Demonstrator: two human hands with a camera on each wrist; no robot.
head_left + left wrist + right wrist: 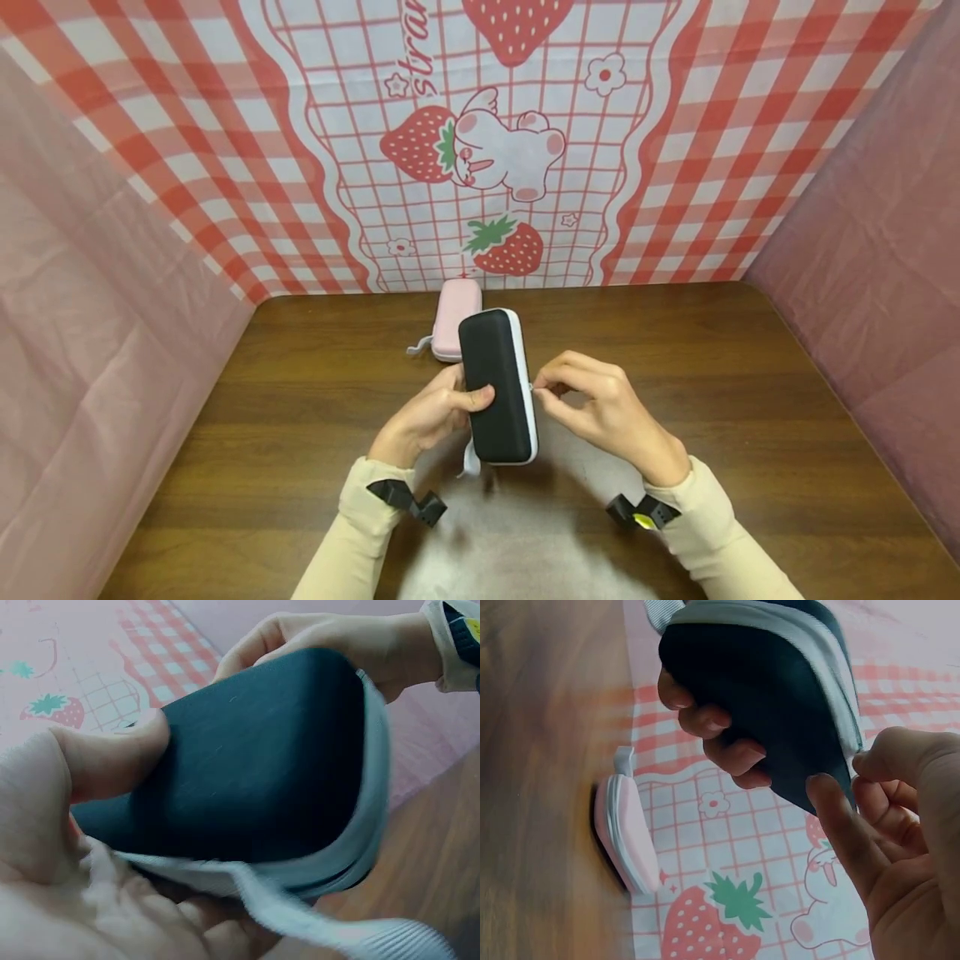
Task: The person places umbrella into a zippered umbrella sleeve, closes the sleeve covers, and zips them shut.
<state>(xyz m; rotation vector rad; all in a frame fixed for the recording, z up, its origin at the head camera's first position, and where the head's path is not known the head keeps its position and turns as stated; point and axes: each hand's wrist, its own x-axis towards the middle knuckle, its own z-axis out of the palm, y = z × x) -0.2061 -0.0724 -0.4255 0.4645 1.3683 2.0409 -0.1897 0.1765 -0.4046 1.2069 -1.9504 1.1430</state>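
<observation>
A black zip case (493, 387) with a white zipper band is held up over the table, tilted slightly. My left hand (431, 412) grips it from the left, thumb across the black face and fingers curled underneath, as the right wrist view shows. A light wrist strap (337, 930) dangles from its near end. At the case's right side, my right hand (611, 408) pinches the small zipper pull (532, 387) between thumb and forefinger. In the right wrist view, another fingertip of that hand lies close against the black side.
A pink zip case (457, 317) with a pale strap lies behind the black one on the brown wooden table (315, 358). A red-and-white checked cloth with strawberries (510, 250) hangs at the back, and pink cloths (862, 208) flank both sides.
</observation>
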